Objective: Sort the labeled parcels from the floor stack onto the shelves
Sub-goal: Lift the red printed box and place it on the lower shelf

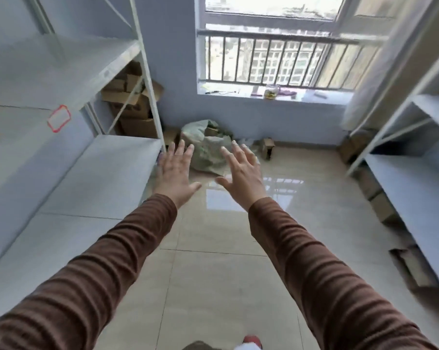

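Hands, left [174, 173] and right [243, 176], stretched empty with fingers spread toward a sack [208, 147] on the floor's far edge. Reaching seemed under way; a two-handed grip likely came next.

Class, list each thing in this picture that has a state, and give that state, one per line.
left hand: open, fingers spread, holding nothing
right hand: open, fingers spread, holding nothing
sack: on the floor below the window, slumped
cardboard boxes: piled behind the left shelf, flaps open
left shelf: lower board bare
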Available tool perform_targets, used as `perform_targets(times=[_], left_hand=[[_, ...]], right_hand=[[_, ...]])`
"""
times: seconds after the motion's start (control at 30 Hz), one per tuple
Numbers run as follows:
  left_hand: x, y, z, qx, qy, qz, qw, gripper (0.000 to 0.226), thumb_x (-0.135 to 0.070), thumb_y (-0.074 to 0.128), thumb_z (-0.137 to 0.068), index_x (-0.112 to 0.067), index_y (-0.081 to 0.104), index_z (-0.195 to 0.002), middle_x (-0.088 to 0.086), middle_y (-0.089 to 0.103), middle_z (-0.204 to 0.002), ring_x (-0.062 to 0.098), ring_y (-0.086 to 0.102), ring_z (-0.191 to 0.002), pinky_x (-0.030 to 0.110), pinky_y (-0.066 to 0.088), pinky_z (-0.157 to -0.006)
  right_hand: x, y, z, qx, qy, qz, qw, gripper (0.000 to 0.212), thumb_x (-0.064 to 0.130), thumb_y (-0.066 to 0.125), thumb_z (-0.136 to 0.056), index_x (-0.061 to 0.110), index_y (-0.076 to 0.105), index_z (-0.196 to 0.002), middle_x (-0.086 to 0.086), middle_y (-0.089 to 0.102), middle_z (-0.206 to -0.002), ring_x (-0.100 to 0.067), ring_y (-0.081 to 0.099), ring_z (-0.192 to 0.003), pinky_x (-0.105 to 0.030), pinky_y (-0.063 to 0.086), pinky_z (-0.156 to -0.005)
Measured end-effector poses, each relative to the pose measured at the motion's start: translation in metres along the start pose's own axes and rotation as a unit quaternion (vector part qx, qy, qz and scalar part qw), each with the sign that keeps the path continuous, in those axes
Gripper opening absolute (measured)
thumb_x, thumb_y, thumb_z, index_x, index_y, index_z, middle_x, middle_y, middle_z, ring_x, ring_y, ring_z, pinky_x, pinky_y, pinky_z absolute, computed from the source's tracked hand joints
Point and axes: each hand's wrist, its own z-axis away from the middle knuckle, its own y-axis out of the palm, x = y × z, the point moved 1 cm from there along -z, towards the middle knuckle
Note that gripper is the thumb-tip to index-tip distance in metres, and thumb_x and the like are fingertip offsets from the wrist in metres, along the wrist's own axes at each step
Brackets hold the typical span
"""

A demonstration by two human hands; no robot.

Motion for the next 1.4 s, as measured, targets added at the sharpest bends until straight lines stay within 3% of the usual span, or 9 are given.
perform_targets(times=[0.33, 0.8, 1.03, 1.4], left_hand=[[-0.262, 0.048, 0.05, 0.076, 0.24, 0.001, 0.968, 0.101, -0.052, 0.064, -0.093, -0.025, -0.003, -0.164, 0.0, -0.018, -0.17, 0.022, -0.019, -0.156, 0.043, -0.008, -0.127], [-0.599, 0.112, 0.258, 0.146, 0.459, 0.035, 0.876, 0.104, -0.053, 0.066, -0.092, -0.026, -0.004, -0.164, 0.001, -0.019, -0.17, 0.023, -0.02, -0.156, 0.043, -0.007, -0.128], [-0.714, 0.128, 0.293, 0.167, 0.524, 0.034, 0.834, 0.103, -0.055, 0.064, -0.093, -0.026, -0.007, -0.163, 0.002, -0.021, -0.169, 0.023, -0.021, -0.155, 0.042, -0.007, -0.128], [-0.869, 0.178, 0.285, 0.184, 0.58, 0.069, 0.791, 0.108, -0.052, 0.069, -0.09, -0.026, -0.006, -0.163, 0.004, -0.017, -0.17, 0.023, -0.017, -0.157, 0.038, -0.009, -0.123]], right_hand=[[-0.163, -0.107, 0.206, -0.025, 0.254, 0.064, 0.965, 0.08, 0.045, 0.067, -0.094, 0.031, 0.025, -0.161, -0.001, 0.015, -0.171, -0.026, 0.008, -0.157, -0.054, 0.017, -0.125], [-0.334, -0.25, 0.543, -0.03, 0.472, 0.114, 0.874, 0.083, 0.049, 0.062, -0.097, 0.029, 0.016, -0.163, -0.003, 0.002, -0.173, -0.027, 0.0, -0.158, -0.053, 0.009, -0.127], [-0.399, -0.284, 0.624, -0.04, 0.54, 0.123, 0.832, 0.079, 0.051, 0.056, -0.1, 0.028, 0.015, -0.163, -0.002, 0.001, -0.173, -0.028, 0.0, -0.158, -0.054, 0.01, -0.127], [-0.494, -0.319, 0.686, -0.064, 0.62, 0.147, 0.768, 0.082, 0.052, 0.062, -0.097, 0.026, 0.02, -0.162, -0.005, 0.01, -0.172, -0.031, 0.007, -0.158, -0.057, 0.015, -0.125]])
